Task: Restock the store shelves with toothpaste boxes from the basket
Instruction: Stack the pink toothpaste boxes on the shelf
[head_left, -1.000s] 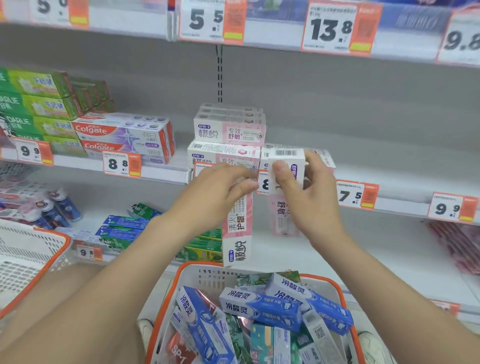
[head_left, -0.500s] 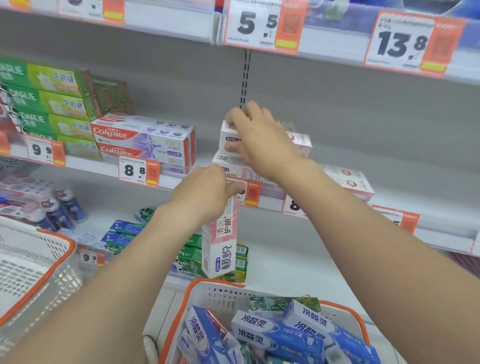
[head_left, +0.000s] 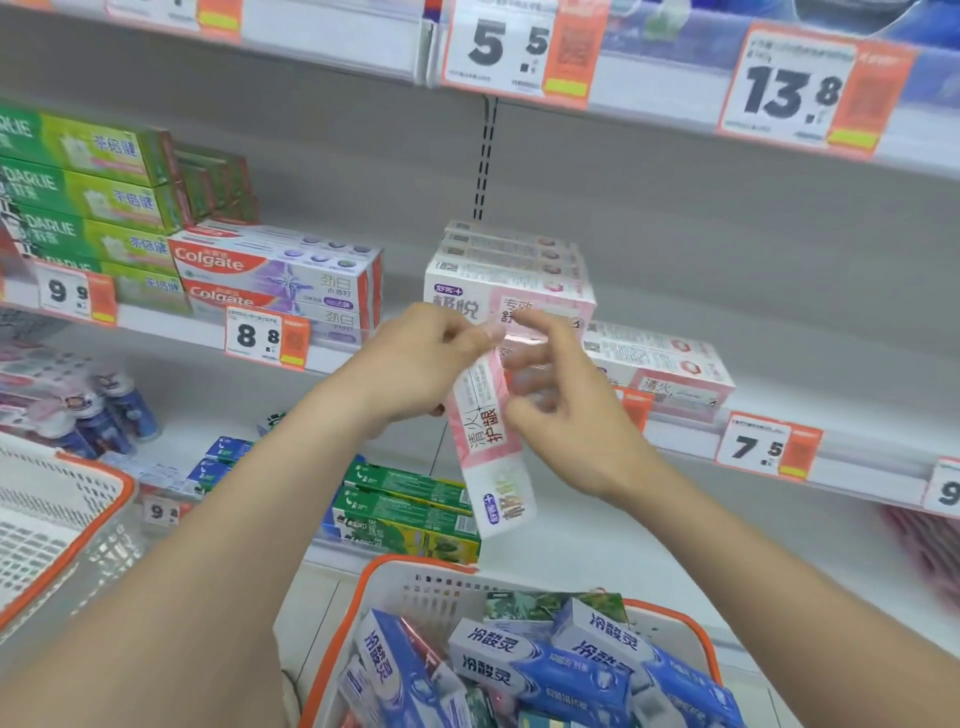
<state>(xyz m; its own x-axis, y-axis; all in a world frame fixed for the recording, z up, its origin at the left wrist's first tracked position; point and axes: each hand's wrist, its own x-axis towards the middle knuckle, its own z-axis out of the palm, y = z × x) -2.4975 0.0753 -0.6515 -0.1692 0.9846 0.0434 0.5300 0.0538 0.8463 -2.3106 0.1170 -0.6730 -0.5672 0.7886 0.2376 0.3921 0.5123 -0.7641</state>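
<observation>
My left hand (head_left: 415, 364) pinches the top end of a pink and white toothpaste box (head_left: 488, 441), which hangs nearly upright in front of the middle shelf. My right hand (head_left: 561, 410) is just right of that box with blurred, loosely spread fingers near its upper end. Behind both hands, a stack of matching pink and white boxes (head_left: 509, 275) stands on the shelf, with a lower pile (head_left: 670, 364) to its right. Below, the orange-rimmed basket (head_left: 415, 566) holds several blue toothpaste boxes (head_left: 545, 670) and a few green ones.
Colgate boxes (head_left: 275, 275) and green Darlie boxes (head_left: 88, 182) fill the shelf to the left. Green boxes (head_left: 410, 509) and small bottles (head_left: 104, 410) sit on the shelf below. A second white basket (head_left: 62, 509) is at the far left. Price tags line the shelf edges.
My right hand has come down off the top of the shelf stack to the box in my left hand. My left hand has raised that box slightly.
</observation>
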